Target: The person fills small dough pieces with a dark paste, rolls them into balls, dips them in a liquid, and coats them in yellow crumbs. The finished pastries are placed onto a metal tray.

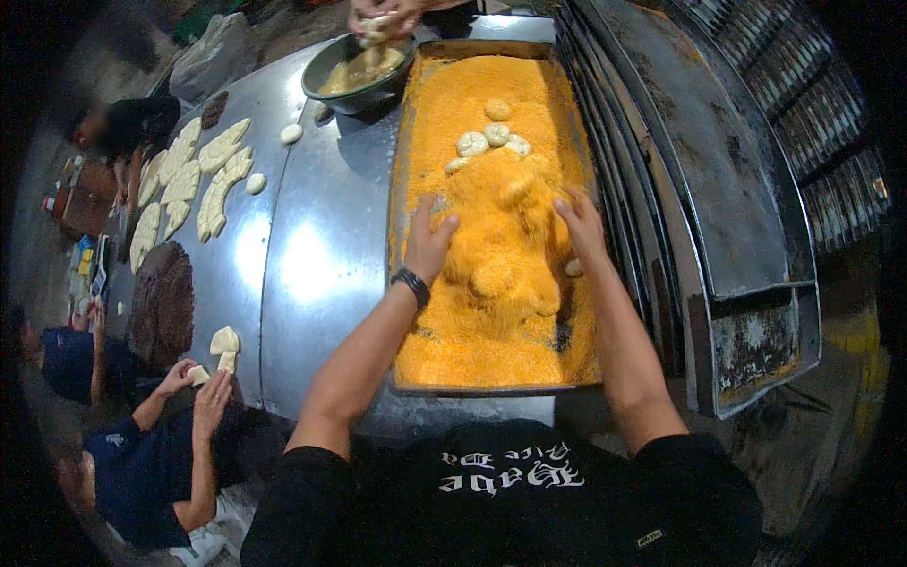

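Observation:
A long metal tray (491,388) lies before me, spread with orange-yellow crumbs (444,350). Over its left side my left hand (431,238) is open, thumb apart from the fingers, a dark band on its wrist. Across from it, my right hand (582,225) is open too, fingers curved inward. Between them crumbs and coated round dough pieces (493,278) are tumbling, blurred by motion. Farther up the tray sit pale dough balls (472,144), only partly coated, and one coated ball (497,110). Crumbs hide part of the pile.
At the far left of the tray, another person's hands (385,17) work over a bowl (364,101) of pale liquid. Cut dough sheets (179,184) and a dark brown mass (162,304) lie on the metal table (316,203). Stacked trays (746,274) stand right; co-workers (151,463) are left.

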Tool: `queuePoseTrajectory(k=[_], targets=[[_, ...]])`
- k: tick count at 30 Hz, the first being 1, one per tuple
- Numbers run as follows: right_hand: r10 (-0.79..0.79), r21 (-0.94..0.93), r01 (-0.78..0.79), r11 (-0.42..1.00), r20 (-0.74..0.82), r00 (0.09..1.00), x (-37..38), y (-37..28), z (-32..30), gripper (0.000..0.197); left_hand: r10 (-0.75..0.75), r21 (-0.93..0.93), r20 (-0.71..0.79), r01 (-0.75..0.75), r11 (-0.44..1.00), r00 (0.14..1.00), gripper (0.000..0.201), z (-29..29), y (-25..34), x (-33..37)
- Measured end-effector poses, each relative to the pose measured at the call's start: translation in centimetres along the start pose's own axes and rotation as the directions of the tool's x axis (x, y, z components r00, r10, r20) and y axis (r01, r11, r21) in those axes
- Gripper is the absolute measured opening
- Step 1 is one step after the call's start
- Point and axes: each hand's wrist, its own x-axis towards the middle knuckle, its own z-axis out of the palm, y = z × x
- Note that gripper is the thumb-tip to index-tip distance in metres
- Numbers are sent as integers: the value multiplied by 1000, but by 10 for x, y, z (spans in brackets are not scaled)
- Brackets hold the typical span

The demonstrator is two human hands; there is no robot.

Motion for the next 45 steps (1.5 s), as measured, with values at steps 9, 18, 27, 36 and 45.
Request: queuePoseTrajectory(k=[9,18,27,36,45], targets=[[66,517,-14,856,-82,994,-31,70,72,84,-84,-353,19,85,932,996,83,74,40,-40],[-139,100,150,984,-109,984,65,-34,15,60,196,121,-247,-170,978,949,73,25,22,48],[-44,283,72,956,-104,994,102,63,65,78,-1,55,-206,13,998,978,74,93,-19,64],[141,625,-425,655,452,881,7,-78,31,80,-187,-777,400,440,450,897,59,8,105,33],[74,31,-70,997,-149,986,-86,57,56,56,-43,64,-208,57,996,977,71,65,-19,-82]])
